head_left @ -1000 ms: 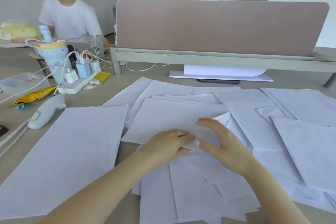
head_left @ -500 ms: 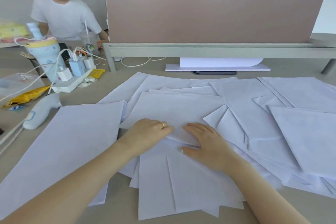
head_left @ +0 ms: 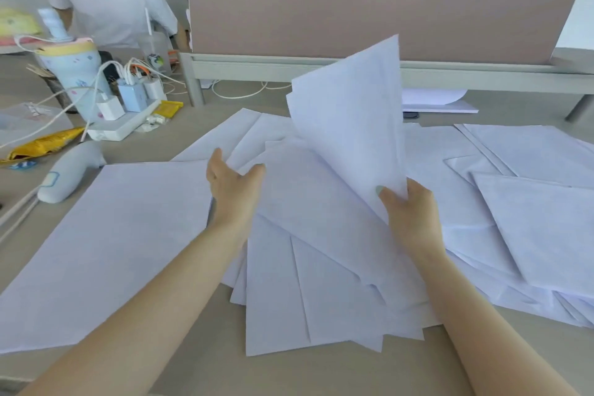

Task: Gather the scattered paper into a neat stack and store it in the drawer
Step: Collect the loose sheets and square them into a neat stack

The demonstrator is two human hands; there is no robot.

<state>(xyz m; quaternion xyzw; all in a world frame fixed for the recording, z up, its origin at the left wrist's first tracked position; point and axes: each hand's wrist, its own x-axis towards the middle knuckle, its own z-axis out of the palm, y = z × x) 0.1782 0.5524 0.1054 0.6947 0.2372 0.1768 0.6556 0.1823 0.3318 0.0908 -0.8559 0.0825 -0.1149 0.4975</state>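
Paper covers most of the desk (head_left: 321,373). The biggest part is the scattered pile (head_left: 337,267) in the middle and on the right, with many white sheets lying crooked on top of each other. One big sheet (head_left: 106,241) lies flat by itself on the left, touching the edge of the pile. No drawer shows in the view.

Next in size are the lifted sheets (head_left: 350,125). They stand up above the pile and bend a little at the top. It looks like a few sheets together, but how many is hard to tell.

The right hand (head_left: 408,206) pinches these sheets at the bottom corner, with the thumb in front and the fingers behind. The left hand (head_left: 233,182) is spread wide with straight fingers and holds nothing. It hangs over the left edge of the pile, and I cannot tell if it touches the paper.

Paper is very light and floppy. It slides easily on other paper, so a loose grip may let sheets slip out. It also creases if squeezed hard. I think it is best to hold the bunch with two hands, one on each long side, then tap the bottom edges on the desk to make them even. The flat sheets are hard to pick up from the middle, so a corner or a sticking-out edge is the best spot to grab.
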